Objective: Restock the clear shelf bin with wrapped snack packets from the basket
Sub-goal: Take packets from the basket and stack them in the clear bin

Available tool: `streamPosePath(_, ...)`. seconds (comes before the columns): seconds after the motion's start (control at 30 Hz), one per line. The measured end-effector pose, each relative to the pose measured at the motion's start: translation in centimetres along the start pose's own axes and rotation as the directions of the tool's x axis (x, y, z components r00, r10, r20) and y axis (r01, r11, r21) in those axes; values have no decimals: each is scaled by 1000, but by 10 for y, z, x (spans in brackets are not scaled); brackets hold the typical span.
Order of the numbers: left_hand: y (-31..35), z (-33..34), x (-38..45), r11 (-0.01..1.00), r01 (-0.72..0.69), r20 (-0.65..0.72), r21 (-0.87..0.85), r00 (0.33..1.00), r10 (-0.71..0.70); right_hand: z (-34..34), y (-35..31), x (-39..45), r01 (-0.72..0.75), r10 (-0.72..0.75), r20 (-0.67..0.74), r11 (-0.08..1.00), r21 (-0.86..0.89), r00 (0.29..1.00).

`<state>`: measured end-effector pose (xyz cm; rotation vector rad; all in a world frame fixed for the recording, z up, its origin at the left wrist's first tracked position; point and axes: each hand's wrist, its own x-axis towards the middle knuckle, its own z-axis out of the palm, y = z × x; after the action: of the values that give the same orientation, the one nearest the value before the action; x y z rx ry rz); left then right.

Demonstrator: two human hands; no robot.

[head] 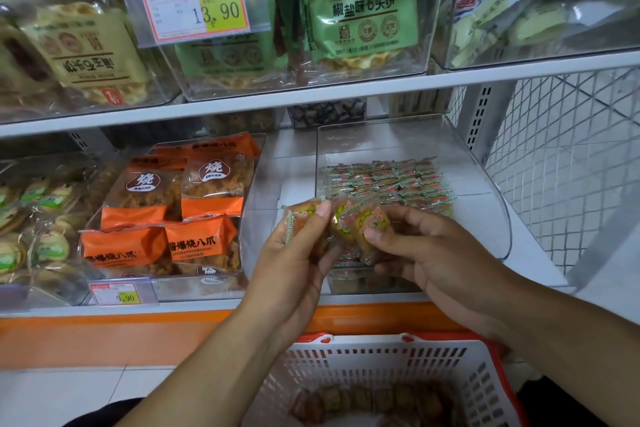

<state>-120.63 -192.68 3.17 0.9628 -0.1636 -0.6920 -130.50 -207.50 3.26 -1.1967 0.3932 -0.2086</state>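
from the head view, both hands hover just in front of the clear shelf bin [498, 184] at the right end of the lower shelf. the left hand [298, 253] pinches one wrapped snack packet [299, 218] between thumb and fingers; the right hand [433, 253] grips a small bunch of packets [360, 225]. rows of packets [391, 184] already lie flat in the bin, with room above them. below, the basket [381, 357] holds more packets [363, 402], so i judge the restocking partly done, several handfuls left.
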Motion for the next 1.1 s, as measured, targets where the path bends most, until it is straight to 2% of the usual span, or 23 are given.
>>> streamPosePath(0.13,1,-3,3,999,-9,-35,-38,999,7,1,-3,1,0,2,-38,999,54,999)
streamPosePath(0.27,3,-2,4,994,-19,-113,-108,994,6,-1,-10,2,85,-71,-137,992,94,988)
streamPosePath(0.37,3,-2,4,992,-38,-138,-121,990,21,-2,-16,2,131,-118,-112,984,123,987)
streamPosePath(0.43,4,1,2,990,-51,-127,-130,991,35,1,-14,0,103,-97,-57,990,100,994)
streamPosePath(0.6,1,3,0,994,-84,-85,-75,993,78,7,-5,-2,-116,116,13,993,28,993)
streamPosePath(0.83,5,-2,1,996,-71,-62,-59,996,68,6,-13,-1,-151,144,74,983,106,987)
streamPosePath(0.97,9,-5,2,998,-57,-32,-4,998,57,5,-20,-2,-112,99,112,987,117,989)
streamPosePath(1.07,10,-5,0,998,13,19,60,1000,-14,8,-19,-6,38,-39,85,999,17,996)
streamPosePath(1.1,9,-5,0,997,35,12,72,999,-36,8,-18,-9,123,-118,66,989,-77,991)
